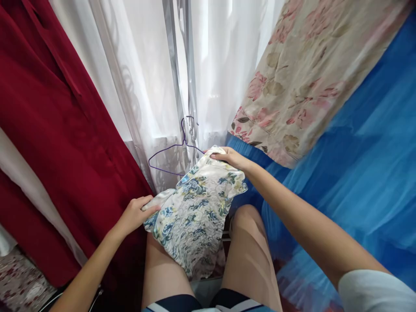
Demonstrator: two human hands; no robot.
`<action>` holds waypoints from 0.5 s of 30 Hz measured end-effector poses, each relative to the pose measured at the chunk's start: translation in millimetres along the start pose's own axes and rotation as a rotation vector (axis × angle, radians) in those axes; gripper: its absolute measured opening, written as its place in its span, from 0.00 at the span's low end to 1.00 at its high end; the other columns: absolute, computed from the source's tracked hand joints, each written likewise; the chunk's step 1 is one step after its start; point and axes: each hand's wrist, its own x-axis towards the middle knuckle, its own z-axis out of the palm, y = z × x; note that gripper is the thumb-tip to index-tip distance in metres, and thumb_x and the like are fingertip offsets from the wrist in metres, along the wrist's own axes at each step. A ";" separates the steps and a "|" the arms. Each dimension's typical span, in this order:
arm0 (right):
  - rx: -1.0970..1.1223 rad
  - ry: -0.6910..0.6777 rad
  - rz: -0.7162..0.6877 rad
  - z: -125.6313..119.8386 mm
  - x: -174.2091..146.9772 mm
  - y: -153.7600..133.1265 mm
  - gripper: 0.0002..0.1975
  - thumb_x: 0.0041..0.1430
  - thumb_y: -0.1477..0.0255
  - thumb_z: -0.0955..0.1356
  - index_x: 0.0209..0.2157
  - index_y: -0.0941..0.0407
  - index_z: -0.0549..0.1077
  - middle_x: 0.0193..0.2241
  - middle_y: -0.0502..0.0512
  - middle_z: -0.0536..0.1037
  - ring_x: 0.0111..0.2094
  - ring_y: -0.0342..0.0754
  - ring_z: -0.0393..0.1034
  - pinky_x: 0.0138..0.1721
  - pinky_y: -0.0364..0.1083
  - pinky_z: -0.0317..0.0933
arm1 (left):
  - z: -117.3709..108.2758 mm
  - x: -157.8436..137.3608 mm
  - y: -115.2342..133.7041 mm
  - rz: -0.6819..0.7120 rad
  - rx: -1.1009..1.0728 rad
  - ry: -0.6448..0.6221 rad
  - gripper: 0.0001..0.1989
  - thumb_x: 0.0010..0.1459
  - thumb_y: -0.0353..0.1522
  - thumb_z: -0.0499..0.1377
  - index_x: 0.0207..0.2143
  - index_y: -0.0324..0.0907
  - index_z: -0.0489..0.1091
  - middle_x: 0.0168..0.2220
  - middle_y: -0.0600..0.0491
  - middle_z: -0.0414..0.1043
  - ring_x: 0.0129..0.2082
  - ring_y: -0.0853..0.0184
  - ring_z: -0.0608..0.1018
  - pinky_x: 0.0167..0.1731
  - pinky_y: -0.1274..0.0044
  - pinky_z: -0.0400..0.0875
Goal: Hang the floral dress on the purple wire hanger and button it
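A white blouse with blue and yellow flowers [198,216] hangs spread between my hands, over my thighs. Its left edge is pinched in my left hand [138,212], thumb on top. My right hand [229,158] grips the upper right part near the shoulder, with the fingers partly behind the cloth. Just beyond the blouse, a purple wire hanger [165,149] hangs upright by its hook. The blouse covers the hanger's lower right part, so I cannot tell whether the two touch.
White sheer curtains [146,78] and grey straps [175,56] hang in front of me. Dark red cloth [74,143] drapes on the left. To the right hang a beige floral cloth [282,86] and bright blue tulle [360,164]. My bare legs [250,255] are below.
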 end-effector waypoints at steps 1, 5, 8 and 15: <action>-0.005 0.004 0.019 -2.9 -1.4 -5.9 0.10 0.41 0.72 0.77 0.29 0.59 0.79 0.28 0.53 0.82 0.27 0.47 0.74 0.27 0.42 0.65 | -4.9 2.2 -10.2 0.023 0.053 -0.054 0.13 0.59 0.42 0.59 0.31 0.42 0.71 0.29 0.54 0.69 0.30 0.67 0.69 0.33 0.78 0.63; -0.073 -0.026 0.112 -13.3 -2.5 -28.7 0.08 0.42 0.74 0.77 0.28 0.61 0.80 0.26 0.57 0.82 0.26 0.49 0.76 0.26 0.43 0.66 | -27.5 24.7 -45.6 0.033 0.225 -0.149 0.11 0.59 0.37 0.54 0.38 0.44 0.74 0.39 0.49 0.75 0.43 0.58 0.72 0.51 0.69 0.61; -0.083 -0.075 0.164 -13.6 -4.8 -38.5 0.09 0.43 0.73 0.77 0.29 0.61 0.81 0.29 0.58 0.83 0.27 0.50 0.77 0.27 0.44 0.68 | -47.2 59.2 -55.5 -0.050 0.207 0.010 0.11 0.55 0.35 0.51 0.33 0.43 0.73 0.39 0.48 0.75 0.45 0.56 0.72 0.53 0.68 0.59; 0.050 -0.028 0.126 -2.2 -14.6 -20.1 0.11 0.47 0.69 0.77 0.31 0.61 0.79 0.27 0.58 0.82 0.29 0.55 0.78 0.32 0.49 0.72 | -52.2 152.2 -4.4 -0.333 -0.539 0.318 0.10 0.48 0.38 0.60 0.28 0.39 0.68 0.23 0.53 0.69 0.25 0.66 0.70 0.31 0.74 0.66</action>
